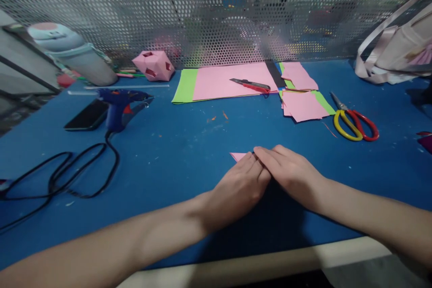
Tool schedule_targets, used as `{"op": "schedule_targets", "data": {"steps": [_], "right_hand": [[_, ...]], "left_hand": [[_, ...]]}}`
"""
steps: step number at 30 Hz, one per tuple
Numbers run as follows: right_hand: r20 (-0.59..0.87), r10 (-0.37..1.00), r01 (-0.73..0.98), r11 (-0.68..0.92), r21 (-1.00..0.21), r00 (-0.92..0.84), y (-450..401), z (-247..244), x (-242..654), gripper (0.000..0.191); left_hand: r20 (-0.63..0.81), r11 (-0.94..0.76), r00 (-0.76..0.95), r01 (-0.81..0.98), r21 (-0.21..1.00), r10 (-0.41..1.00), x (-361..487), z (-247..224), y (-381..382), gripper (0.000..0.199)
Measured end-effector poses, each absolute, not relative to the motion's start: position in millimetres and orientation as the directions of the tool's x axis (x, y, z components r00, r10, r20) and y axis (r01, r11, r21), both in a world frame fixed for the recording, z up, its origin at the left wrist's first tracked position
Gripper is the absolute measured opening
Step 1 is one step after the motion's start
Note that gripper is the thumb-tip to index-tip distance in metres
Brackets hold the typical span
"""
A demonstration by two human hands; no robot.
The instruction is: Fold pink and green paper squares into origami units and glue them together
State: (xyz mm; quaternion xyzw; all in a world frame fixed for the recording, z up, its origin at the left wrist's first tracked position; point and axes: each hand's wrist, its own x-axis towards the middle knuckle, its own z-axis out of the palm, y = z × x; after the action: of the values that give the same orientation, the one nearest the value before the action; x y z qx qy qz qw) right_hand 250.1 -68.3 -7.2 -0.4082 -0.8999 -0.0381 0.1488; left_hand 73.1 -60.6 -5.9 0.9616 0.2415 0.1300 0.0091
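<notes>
A small folded piece of pink paper [238,156] lies on the blue table, mostly hidden under my hands; only a pointed corner shows. My left hand [241,186] presses on it, its fingers together and curled over the paper. My right hand [292,171] meets it from the right, fingertips touching the left fingers, closed and angled down to the tabletop. What lies beneath the right fingers is hidden.
Behind are pink and green sheets [232,82] with a red cutter [254,85], smaller paper pieces [303,105] and scissors [354,123]. At left stand a glue gun [116,108], phone [87,114], bottle [77,56] and pink paper shape [154,65]. A bag [401,45] sits right.
</notes>
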Motion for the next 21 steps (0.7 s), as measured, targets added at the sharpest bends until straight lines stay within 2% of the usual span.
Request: {"op": "schedule_targets", "data": {"steps": [5, 9, 11, 17, 21], "right_hand": [[0.302, 0.722, 0.781, 0.600, 0.174, -0.622, -76.3, -4.6, 245.9, 0.033], [0.295, 0.748, 0.793, 0.483, 0.372, -0.594, -86.1, -4.6, 247.5, 0.036], [0.281, 0.763, 0.787, 0.440, 0.434, -0.582, -90.8, -5.7, 249.2, 0.038], [0.231, 0.813, 0.797, 0.393, 0.460, -0.534, -98.0, -6.0, 253.6, 0.038], [0.241, 0.808, 0.816, 0.425, 0.393, -0.537, -94.7, 3.4, 260.9, 0.034]], "left_hand": [[0.332, -0.793, 0.798, 0.579, -0.192, 0.502, 71.2, -12.8, -65.2, 0.028], [0.308, -0.706, 0.768, 0.639, -0.305, 0.562, 70.1, -12.6, -67.1, 0.030], [0.287, -0.667, 0.748, 0.663, -0.339, 0.598, 70.6, -9.7, -68.0, 0.034], [0.239, -0.597, 0.715, 0.688, -0.413, 0.657, 72.1, -0.7, -68.1, 0.045], [0.234, -0.609, 0.705, 0.702, -0.369, 0.670, 66.4, 3.2, -60.0, 0.051]]}}
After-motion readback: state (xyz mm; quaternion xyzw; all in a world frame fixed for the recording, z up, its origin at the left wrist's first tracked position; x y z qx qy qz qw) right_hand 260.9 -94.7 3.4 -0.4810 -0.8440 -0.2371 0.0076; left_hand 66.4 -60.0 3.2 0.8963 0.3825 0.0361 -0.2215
